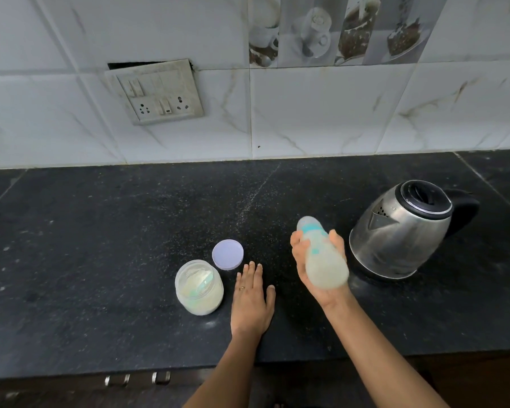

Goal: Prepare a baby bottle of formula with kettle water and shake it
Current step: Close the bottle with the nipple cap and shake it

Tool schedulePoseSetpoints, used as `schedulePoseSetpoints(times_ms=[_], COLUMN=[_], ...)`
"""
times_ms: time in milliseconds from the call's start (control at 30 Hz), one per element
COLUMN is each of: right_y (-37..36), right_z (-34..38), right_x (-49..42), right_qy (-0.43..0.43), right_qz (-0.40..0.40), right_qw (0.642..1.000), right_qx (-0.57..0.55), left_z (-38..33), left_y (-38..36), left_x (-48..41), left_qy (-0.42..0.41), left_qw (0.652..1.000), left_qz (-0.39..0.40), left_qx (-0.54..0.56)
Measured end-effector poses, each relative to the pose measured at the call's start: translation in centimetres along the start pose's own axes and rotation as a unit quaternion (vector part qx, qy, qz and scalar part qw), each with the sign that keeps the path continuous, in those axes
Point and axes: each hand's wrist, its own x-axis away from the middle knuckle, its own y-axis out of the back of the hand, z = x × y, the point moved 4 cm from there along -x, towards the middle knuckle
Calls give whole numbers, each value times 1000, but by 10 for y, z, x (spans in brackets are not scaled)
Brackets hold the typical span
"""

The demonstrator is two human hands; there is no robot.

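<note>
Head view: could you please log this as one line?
right hand holds bottle tilted | left hand flat on counter | jar open

Left grip (252,298) flat; right grip (303,270) seemingly curled.

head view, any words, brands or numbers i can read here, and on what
No text is readable anywhere.
baby bottle: teal markings, too blurred to read.
kettle: no brand or label shows.
formula jar: no label shows.
switch plate: no lettering shows.
</note>
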Motion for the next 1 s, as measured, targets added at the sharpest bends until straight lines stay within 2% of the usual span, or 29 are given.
schedulePoseSetpoints(times_ms=[67,133,200,267,400,500,667,833,1000], right_y=[-5,-23,-24,-25,-39,-42,-40,-50,-40], right_z=[-1,-2,2,6,2,2,8,15,24], right_x=[5,6,5,1,5,6,3,9,10], right_qy=[-15,19,46,71,35,36,70,113,92], right_qz=[10,51,11,6,26,4,-56,-17,1], right_qw=[994,979,988,993,985,993,992,987,979], right_qx=[109,195,146,93,168,113,94,110,184], left_z=[1,1,0,0,1,1,1,3,3], left_y=[-1,-1,-1,-1,-2,-2,-2,-4,-4], left_x=[0,-1,0,0,0,-1,0,0,0], left_qy=[1,0,0,1,4,4,6,8,8], left_qw=[1000,1000,1000,1000,1000,1000,1000,1000,1000], left_qz=[1,1,-2,-1,1,1,1,5,5], left_qx=[-1,-2,1,3,1,2,5,7,3])
